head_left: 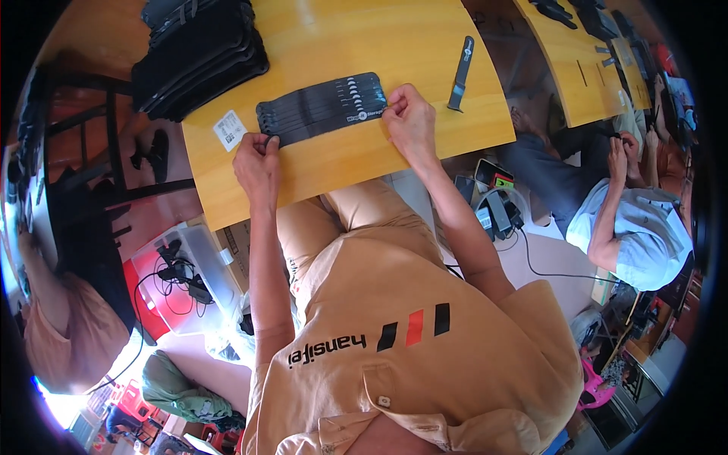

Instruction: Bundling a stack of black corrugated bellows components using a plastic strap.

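Note:
A fanned row of flat black straps with pale printed marks lies on the yellow wooden table. My left hand pinches its near left corner, thumb and fingers closed on the strap ends. At the opposite end my right hand is closed on the right edge, thumb against fingertips. A single black strap with a bent tip lies farther right, apart from my hands. Beside my left hand rests a white printed label.
Stacked black fabric pieces fill the table's far left. Under the table's right side stands a container with devices and cables; a clear plastic bin with cables is at lower left. A co-worker sits by another table on the right.

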`<action>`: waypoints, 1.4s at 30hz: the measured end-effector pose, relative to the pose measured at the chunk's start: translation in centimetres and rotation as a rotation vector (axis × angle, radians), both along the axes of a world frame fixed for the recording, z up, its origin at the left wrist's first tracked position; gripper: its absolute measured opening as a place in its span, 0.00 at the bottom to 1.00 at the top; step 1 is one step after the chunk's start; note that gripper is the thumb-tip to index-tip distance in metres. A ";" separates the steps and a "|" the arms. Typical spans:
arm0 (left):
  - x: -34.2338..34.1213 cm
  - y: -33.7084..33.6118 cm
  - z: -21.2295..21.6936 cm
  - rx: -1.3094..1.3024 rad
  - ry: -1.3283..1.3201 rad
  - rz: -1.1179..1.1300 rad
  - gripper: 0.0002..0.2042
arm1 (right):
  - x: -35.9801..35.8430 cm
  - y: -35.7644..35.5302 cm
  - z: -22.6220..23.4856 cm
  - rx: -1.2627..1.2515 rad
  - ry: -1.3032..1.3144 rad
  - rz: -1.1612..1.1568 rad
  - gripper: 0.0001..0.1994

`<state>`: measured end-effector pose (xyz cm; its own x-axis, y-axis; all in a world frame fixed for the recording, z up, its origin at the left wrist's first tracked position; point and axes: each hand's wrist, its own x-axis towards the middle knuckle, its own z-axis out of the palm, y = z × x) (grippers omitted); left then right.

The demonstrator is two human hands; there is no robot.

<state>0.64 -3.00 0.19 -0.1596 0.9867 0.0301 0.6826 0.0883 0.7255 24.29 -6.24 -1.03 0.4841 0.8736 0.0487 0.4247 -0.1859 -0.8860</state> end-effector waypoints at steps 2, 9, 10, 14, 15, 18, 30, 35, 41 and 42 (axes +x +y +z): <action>0.0 0.0 0.1 0.010 -0.009 -0.006 0.08 | 0.1 0.1 -0.4 0.010 -0.014 0.002 0.05; 0.1 -0.6 -0.8 0.257 0.020 -0.036 0.11 | -0.2 0.2 0.4 0.027 -0.205 0.013 0.05; -0.1 -0.7 -1.0 0.334 0.051 -0.072 0.11 | -0.2 0.1 0.5 0.036 -0.206 0.015 0.05; -0.1 -1.5 0.3 0.294 -0.108 0.025 0.09 | 0.1 -0.6 1.3 0.075 -0.165 0.042 0.04; 0.1 -1.8 1.1 0.275 -0.126 0.057 0.09 | 0.0 -1.0 1.7 0.088 -0.148 0.036 0.05; 0.2 -2.3 1.4 0.355 -0.058 -0.050 0.13 | -1.0 -1.7 3.2 0.102 -0.201 0.101 0.09; 3.5 -2.4 -0.8 0.279 0.588 -0.717 0.40 | -4.0 -2.7 0.3 0.074 -0.760 0.519 0.33; 3.7 -2.4 -0.9 0.241 0.554 -0.711 0.41 | -3.5 -2.5 0.4 0.071 -0.720 0.550 0.32; 2.5 -3.2 0.7 0.327 0.146 -0.606 0.40 | 3.9 -1.2 5.0 0.337 -0.477 0.264 0.21; 2.4 -3.7 1.1 0.385 0.090 -0.538 0.33 | 6.7 -0.4 4.8 0.309 -0.429 0.170 0.18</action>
